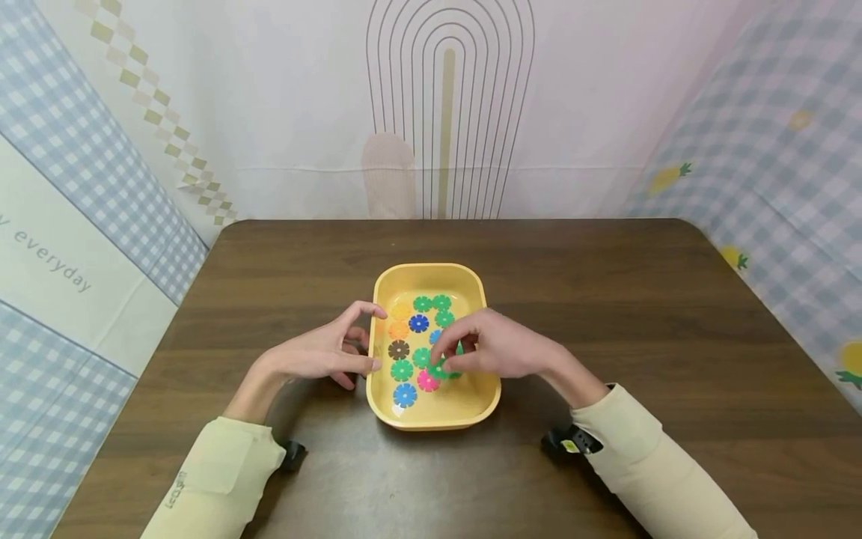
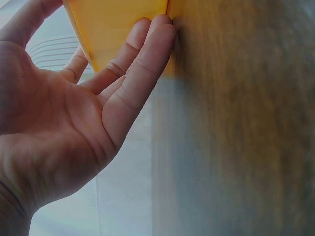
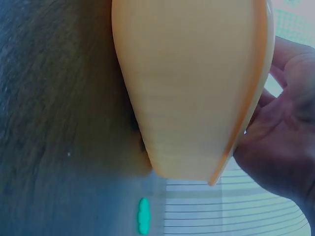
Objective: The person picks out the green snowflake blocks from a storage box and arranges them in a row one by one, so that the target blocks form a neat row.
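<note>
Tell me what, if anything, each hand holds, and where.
Left hand holds the tray by its left rim; right hand is at a green disc; whether it is pinched, I cannot tell.

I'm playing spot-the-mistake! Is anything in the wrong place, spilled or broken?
Maybe one thing: in the right wrist view, a green thing seems to lie on the table outside the yellow tray, while the toothed discs are inside it. I can't tell exactly what that green thing is. Nothing else looks spilled or broken.
</note>
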Motion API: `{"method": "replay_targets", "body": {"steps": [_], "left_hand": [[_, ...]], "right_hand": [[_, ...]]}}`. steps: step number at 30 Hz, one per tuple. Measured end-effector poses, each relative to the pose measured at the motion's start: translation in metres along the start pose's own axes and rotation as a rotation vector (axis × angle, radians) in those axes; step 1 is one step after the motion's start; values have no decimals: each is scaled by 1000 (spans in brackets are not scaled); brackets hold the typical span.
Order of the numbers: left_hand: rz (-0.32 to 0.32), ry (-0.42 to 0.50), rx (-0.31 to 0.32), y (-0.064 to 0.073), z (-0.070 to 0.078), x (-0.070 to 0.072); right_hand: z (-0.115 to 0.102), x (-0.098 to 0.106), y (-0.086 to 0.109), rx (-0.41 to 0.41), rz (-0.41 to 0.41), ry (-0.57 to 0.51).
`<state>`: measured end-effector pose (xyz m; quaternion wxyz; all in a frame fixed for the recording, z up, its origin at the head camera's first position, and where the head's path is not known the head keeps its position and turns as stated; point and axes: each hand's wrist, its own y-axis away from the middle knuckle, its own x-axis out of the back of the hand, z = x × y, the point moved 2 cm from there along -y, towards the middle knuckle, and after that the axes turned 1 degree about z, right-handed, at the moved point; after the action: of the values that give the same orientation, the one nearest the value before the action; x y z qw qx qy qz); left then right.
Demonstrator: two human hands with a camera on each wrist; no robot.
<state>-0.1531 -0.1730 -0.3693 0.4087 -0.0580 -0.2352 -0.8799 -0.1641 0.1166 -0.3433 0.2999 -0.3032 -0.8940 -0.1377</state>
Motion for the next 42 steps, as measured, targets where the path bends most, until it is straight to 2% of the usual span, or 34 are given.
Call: {"method": "replay_targets", "body": {"steps": [5, 13, 21, 27, 42], "left_hand": [[-4, 3, -3, 0, 0, 0], [-6, 2, -10, 0, 0, 0], [-3, -4, -10, 1, 1, 0], [-1, -1, -11, 1, 0, 0], [-1, -3, -16, 1, 0, 0]], "right_hand": [[6, 7, 3, -25, 106, -107], [13, 18, 9, -86, 262, -198], [24, 26, 19, -133, 336, -276], [36, 31, 29, -132, 385, -342], [62, 38, 52, -191, 528, -440]]}}
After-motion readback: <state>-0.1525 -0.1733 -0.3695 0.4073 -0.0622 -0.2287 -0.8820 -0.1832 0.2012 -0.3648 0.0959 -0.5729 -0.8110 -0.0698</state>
